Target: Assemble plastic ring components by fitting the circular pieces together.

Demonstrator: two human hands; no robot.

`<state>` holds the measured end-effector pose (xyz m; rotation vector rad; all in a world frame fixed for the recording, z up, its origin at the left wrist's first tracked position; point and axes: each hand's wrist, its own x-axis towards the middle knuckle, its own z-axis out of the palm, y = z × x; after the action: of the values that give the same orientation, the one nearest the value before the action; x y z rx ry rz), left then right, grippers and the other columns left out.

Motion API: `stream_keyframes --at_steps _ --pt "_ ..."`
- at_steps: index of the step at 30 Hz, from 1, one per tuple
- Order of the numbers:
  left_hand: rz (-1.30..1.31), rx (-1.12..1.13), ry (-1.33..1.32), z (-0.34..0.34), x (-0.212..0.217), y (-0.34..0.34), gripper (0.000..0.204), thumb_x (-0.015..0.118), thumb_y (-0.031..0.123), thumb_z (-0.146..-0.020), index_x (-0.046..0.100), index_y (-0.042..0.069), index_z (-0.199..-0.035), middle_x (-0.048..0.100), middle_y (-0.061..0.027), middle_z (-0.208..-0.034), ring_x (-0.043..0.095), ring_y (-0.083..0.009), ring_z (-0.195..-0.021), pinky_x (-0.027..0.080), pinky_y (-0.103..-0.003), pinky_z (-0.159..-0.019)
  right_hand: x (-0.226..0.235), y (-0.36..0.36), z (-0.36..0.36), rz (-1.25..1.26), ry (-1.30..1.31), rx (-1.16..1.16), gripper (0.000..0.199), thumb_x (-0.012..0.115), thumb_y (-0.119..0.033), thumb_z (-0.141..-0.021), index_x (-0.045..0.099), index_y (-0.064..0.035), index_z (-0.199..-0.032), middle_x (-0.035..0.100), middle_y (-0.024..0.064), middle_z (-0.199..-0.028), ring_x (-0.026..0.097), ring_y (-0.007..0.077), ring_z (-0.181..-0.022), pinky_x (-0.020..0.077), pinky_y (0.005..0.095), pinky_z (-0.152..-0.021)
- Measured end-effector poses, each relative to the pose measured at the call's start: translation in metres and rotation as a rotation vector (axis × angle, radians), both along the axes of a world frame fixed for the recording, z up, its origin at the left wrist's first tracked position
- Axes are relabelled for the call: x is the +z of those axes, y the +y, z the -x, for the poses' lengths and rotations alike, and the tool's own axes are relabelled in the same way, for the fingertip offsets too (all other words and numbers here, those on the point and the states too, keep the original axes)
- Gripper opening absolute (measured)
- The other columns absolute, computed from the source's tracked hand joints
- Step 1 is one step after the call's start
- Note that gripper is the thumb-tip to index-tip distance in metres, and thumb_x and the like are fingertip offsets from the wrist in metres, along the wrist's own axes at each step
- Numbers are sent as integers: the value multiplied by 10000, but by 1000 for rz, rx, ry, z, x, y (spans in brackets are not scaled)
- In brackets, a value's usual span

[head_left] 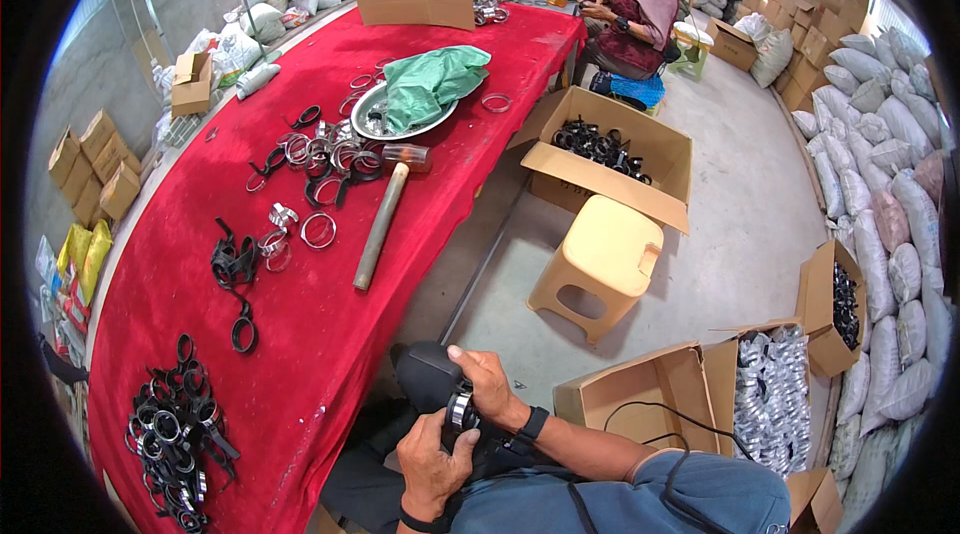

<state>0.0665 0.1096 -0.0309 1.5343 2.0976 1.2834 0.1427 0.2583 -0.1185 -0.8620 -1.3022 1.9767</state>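
Over my lap I hold a round metal clamp with a black lining. My left hand grips its near side between thumb and fingers. From the other side my right hand closes on it, with the thumb raised. To the left, on the red cloth of the table, lies a heap of black-lined clamps. Farther up are a few black bands, several bare metal rings and a mallet with a pale handle.
A metal tray with a green cloth stands on the table. To the right are a yellow stool, a carton of black parts and a carton of silver parts. Another person sits at the far end. Sacks line the wall.
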Motion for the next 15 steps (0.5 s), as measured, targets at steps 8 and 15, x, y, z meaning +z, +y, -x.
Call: stream_keyframes --at_steps 8,15 --pt "34 111 -88 2 -15 15 245 789 144 -915 697 -24 -1068 684 -182 -862 675 -336 -761 529 -412 -716 23 6 2 -66 11 -61 571 535 -470 -1137 580 -63 -739 501 -53 -653 433 68 -574 339 302 -496" --pt "201 46 -317 10 -67 32 276 838 173 -871 667 -12 -984 668 -96 -809 617 -202 -707 515 -358 -679 -57 7 17 -114 -213 -141 640 555 -485 -1099 517 21 -709 450 65 -617 421 143 -637 393 405 -593"
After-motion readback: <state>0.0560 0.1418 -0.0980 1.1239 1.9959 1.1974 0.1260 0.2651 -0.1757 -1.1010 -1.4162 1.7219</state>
